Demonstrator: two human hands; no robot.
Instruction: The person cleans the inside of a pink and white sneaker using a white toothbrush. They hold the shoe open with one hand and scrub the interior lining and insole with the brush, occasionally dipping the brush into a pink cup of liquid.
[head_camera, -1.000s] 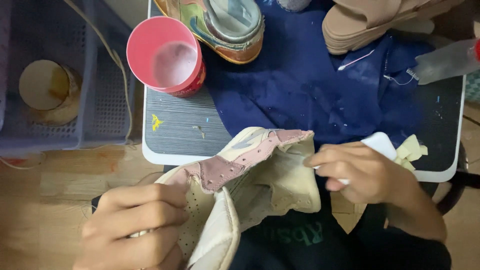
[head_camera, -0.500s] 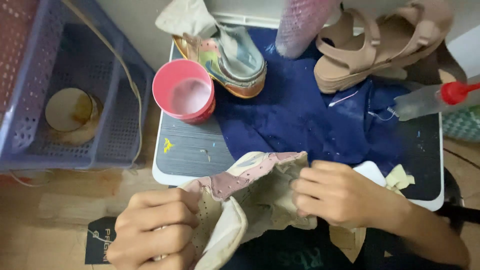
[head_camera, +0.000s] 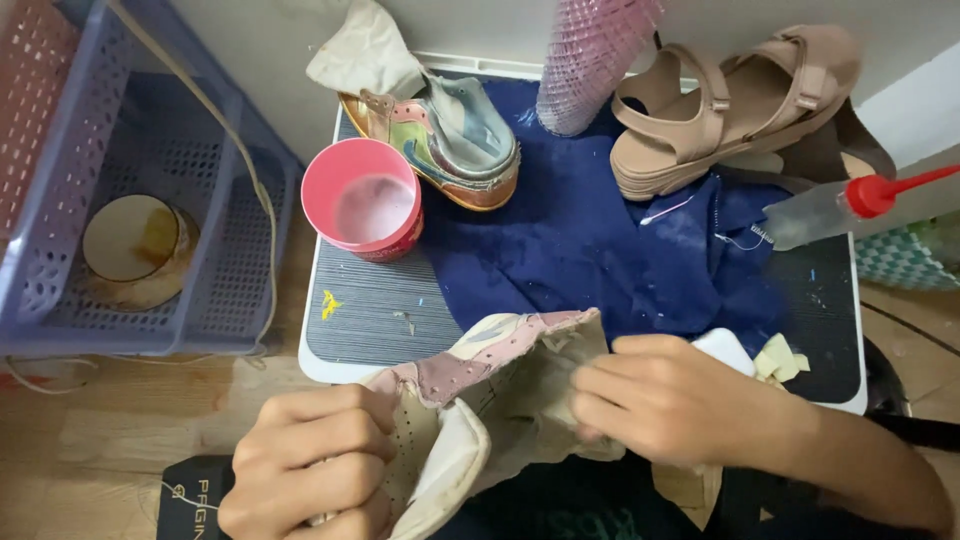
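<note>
A cream and pink perforated shoe (head_camera: 480, 400) lies at the near edge of a small grey table (head_camera: 370, 320). My left hand (head_camera: 310, 465) grips its toe end, fingers curled around the sole. My right hand (head_camera: 670, 400) presses into the shoe's opening, holding a white piece (head_camera: 728, 350) against the cream lining. A dark blue cloth (head_camera: 600, 250) covers the table's middle.
A pink cup (head_camera: 365, 210) with cloudy liquid stands at the left. Behind it lies a colourful worn shoe (head_camera: 445, 145), then a beige sandal (head_camera: 730, 105), a pink ribbed container (head_camera: 590, 55) and a red-capped squeeze bottle (head_camera: 840, 205). A lilac basket (head_camera: 130, 200) sits on the floor.
The view has tilted up, showing more of the table's far side. My right hand has slid slightly left into the shoe's opening. My left hand keeps its grip.
</note>
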